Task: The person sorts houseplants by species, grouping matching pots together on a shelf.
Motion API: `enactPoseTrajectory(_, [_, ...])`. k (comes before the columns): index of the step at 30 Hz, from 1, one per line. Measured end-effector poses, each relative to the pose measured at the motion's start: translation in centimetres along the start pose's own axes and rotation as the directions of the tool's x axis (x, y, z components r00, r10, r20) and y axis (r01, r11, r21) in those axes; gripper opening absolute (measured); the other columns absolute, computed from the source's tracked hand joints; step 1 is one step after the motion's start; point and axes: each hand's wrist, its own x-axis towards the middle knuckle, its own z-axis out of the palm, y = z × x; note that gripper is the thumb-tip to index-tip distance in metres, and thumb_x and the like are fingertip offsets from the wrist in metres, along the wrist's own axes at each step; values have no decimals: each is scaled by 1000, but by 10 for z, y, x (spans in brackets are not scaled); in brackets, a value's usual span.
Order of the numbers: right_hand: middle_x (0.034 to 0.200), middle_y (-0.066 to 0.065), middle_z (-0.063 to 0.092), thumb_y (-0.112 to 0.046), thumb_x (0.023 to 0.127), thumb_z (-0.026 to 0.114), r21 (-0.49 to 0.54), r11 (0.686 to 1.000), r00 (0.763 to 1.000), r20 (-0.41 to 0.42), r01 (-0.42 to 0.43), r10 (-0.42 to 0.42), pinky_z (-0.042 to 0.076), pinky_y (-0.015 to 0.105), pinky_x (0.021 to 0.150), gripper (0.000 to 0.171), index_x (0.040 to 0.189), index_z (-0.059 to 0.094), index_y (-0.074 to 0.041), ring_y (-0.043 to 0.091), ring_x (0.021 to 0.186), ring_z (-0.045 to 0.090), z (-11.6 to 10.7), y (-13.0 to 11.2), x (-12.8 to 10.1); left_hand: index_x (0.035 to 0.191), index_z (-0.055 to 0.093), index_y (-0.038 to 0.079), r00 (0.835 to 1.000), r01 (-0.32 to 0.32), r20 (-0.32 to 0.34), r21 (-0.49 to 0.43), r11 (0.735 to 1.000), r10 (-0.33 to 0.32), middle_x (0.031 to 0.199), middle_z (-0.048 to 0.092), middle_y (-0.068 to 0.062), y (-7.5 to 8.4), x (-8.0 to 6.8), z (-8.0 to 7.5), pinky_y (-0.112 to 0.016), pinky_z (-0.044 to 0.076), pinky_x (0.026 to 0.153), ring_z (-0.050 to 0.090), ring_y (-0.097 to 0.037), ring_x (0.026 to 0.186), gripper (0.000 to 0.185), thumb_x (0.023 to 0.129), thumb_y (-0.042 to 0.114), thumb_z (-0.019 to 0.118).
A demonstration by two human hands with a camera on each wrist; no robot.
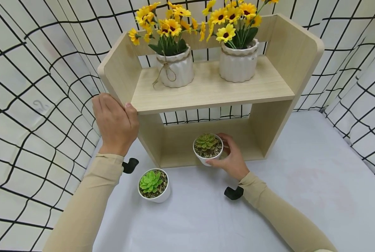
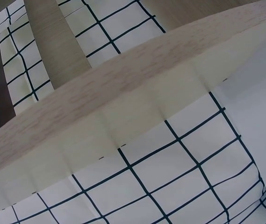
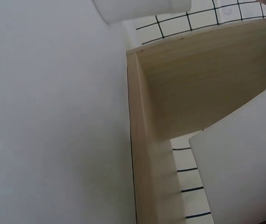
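My right hand [image 1: 231,159] grips a small white pot with a dull green succulent [image 1: 206,141], thumb at its front and fingers round its right side. The pot is at the front edge of the lower compartment of a light wooden shelf [image 1: 216,94]. In the right wrist view the white pot [image 3: 245,158] hangs before the compartment, its plant out of sight. My left hand [image 1: 115,122] holds the shelf's left side panel, thumb on the near edge. That panel edge [image 2: 123,79] crosses the left wrist view. A second white pot with a bright green succulent [image 1: 151,182] stands on the table left of the shelf's front.
Two ribbed white pots with yellow artificial flowers, a left one [image 1: 176,70] tied with twine and a right one [image 1: 238,64], stand on the upper board. Black wire grid [image 1: 42,115] encloses the sides and back. A white cloth [image 1: 181,217] covers the table.
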Motion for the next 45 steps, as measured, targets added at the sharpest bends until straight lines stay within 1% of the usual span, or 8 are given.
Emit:
enactPoseTrajectory(5, [145,18,54,-3,67,93,-7,1000,999,-37,-30,30,49,19,103,91,145,47,-2,34,128,57,-5,8,7,110,43,-11,1000,2,-1,0,1000,-2,97,42,-30,-1,-1,-1,-53,29,83,36,-45,94,42,95,27,34])
enactPoseTrajectory(12, [145,19,53,-1,68,91,-19,999,994,-105,-40,38,49,48,109,92,147,44,0,35,128,57,-16,19,18,110,43,-11,1000,-1,-3,3,1000,1,97,42,-30,0,-1,-1,-52,29,82,36,-44,93,41,95,26,33])
enactPoseTrajectory(15, [146,18,52,-3,69,92,-18,999,990,-129,-50,47,49,46,110,93,148,43,-1,34,129,57,-21,24,23,110,43,-10,1000,-6,-6,3,1000,6,96,42,-30,1,-1,-1,-52,29,82,36,-44,93,41,95,26,33])
enactPoseTrajectory(21, [147,19,50,-4,69,92,-12,999,987,-156,-50,48,46,51,113,92,148,44,-2,36,129,55,-29,33,31,109,43,-11,1000,-5,-10,4,1000,5,96,41,-29,1,-1,0,-51,28,82,35,-44,93,40,95,26,34])
enactPoseTrajectory(27, [146,19,50,-4,69,92,-36,998,985,-169,-45,38,46,53,113,92,148,44,-2,37,129,54,-34,38,35,110,43,-11,1000,1,-12,4,1000,-1,96,42,-30,1,-1,-1,-51,29,82,35,-44,93,41,95,26,34])
enactPoseTrajectory(31, [146,19,50,-4,69,92,-29,998,982,-182,-55,49,45,53,113,91,148,44,-3,37,129,53,-36,41,37,111,43,-11,1000,9,-6,7,1000,-9,97,42,-30,0,-1,-1,-51,28,81,35,-44,93,42,95,27,33])
enactPoseTrajectory(38, [148,18,49,-7,72,91,5,994,977,-185,-107,106,43,52,115,92,150,42,-6,37,132,52,-36,47,38,112,43,-11,1000,7,-15,-3,1000,-7,96,42,-30,0,-1,0,-51,29,80,36,-44,93,43,94,27,33])
enactPoseTrajectory(45, [151,21,46,-3,76,86,-4,980,961,-198,-200,195,42,53,115,90,152,39,-6,41,137,50,-35,39,38,110,43,-11,1000,-2,-9,4,1000,2,96,42,-29,-2,-1,-1,-52,30,83,36,-44,93,42,95,27,34])
